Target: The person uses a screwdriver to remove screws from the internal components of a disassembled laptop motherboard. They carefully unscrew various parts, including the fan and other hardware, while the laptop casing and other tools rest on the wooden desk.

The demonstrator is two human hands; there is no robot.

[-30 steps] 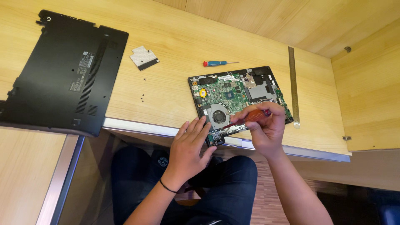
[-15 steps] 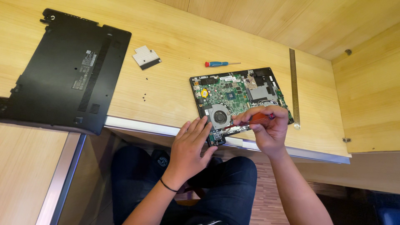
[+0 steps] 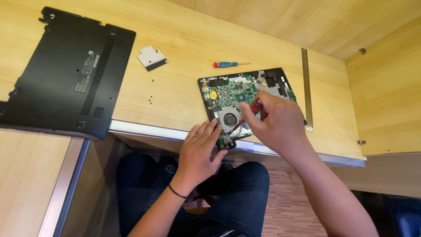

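So the left hand lies flat, fingers spread, pinning the laptop board at the surface edge, while the right hand is clamped around a red-handled screwdriver by the fan.

Count on the bench: one green circuit board with one round fan; two screwdrivers, one loose upper centre, one red-handled in hand; one black cover upper left; one steel ruler; one heatsink plate; two hands.

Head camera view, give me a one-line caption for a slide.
Right hand works a red-handled screwdriver at an exposed laptop motherboard; left hand steadies its near edge by the fan.
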